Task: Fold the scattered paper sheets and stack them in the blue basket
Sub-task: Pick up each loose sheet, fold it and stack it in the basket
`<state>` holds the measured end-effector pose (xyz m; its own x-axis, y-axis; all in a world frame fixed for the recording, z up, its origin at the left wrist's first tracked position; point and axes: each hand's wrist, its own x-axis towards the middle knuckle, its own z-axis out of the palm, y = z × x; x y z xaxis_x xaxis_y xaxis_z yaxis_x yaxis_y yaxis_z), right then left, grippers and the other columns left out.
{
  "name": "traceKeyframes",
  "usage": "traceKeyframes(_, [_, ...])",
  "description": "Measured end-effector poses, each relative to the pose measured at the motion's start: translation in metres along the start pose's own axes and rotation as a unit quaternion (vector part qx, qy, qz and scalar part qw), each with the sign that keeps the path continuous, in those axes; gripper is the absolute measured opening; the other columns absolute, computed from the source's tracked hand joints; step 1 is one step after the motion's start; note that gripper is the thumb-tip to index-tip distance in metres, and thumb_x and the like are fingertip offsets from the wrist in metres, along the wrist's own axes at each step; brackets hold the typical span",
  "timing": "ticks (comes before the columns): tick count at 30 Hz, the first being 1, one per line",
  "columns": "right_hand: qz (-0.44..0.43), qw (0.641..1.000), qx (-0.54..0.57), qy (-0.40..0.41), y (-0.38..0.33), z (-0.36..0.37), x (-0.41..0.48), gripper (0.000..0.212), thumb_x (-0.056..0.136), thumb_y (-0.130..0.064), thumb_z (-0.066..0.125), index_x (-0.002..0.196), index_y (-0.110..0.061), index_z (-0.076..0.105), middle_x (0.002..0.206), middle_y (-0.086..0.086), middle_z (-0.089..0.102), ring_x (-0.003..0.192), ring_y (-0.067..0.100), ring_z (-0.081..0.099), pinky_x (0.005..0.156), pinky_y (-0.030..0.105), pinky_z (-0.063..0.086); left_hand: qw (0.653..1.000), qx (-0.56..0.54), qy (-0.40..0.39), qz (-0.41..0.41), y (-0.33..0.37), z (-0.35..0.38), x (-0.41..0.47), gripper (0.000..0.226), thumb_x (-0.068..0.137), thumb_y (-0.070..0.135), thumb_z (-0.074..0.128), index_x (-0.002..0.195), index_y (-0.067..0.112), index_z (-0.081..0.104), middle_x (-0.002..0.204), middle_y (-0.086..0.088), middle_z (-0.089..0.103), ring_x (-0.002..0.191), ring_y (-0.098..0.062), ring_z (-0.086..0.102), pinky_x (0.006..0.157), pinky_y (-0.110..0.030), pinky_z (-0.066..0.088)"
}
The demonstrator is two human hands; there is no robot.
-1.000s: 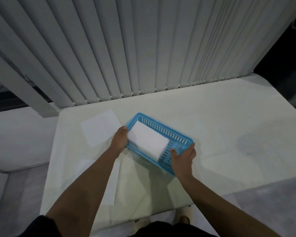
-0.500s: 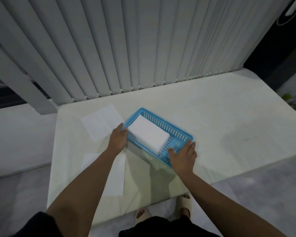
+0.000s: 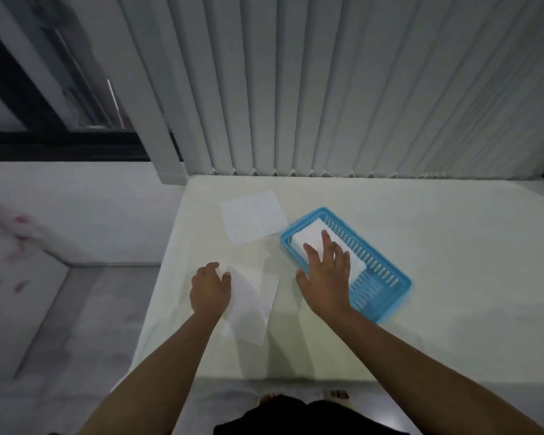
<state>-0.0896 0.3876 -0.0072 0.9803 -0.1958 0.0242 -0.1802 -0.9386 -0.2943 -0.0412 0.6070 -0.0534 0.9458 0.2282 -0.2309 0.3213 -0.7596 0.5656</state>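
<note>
Between sheets: my left hand lay loosely curled on the near flat white paper sheet, my right hand hovered spread, empty, over the blue slotted plastic basket; next I needed a fold.

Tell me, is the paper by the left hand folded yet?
Not yet. The sheet lies spread flat on the table, left hand on its edge.

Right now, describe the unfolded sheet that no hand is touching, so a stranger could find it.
Start at the blue basket on the pale table. Just beyond its far left corner lies a flat white sheet, near the blinds. Unlike the near sheet under the left hand, it lies untouched.
</note>
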Motion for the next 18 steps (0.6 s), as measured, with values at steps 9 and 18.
traceKeyframes(9, [-0.249,0.947,-0.106,-0.174,-0.064,0.046,0.043,0.049,0.093,-0.034,0.043,0.141,-0.023,0.042,0.158,0.002,0.024,0.144,0.029,0.016,0.119,0.047,0.003,0.995,0.047,0.008,-0.093,-0.053,-0.013,-0.033,0.046,0.089,0.032,0.057,0.131,0.017,0.045,0.127,-0.008,0.05,0.117,-0.029,0.051,0.094,-0.042,0.046])
traceKeyframes(18, [-0.334,0.895,-0.147,-0.256,-0.115,0.085,0.066,0.056,0.091,-0.031,0.045,0.144,-0.018,0.035,0.155,0.007,0.03,0.135,0.032,0.031,0.112,0.044,0.024,0.989,-0.029,0.018,-0.141,-0.065,-0.009,-0.028,0.028,0.092,0.025,0.049,0.12,0.018,0.049,0.115,-0.003,0.058,0.103,-0.025,0.06,0.09,-0.037,0.049])
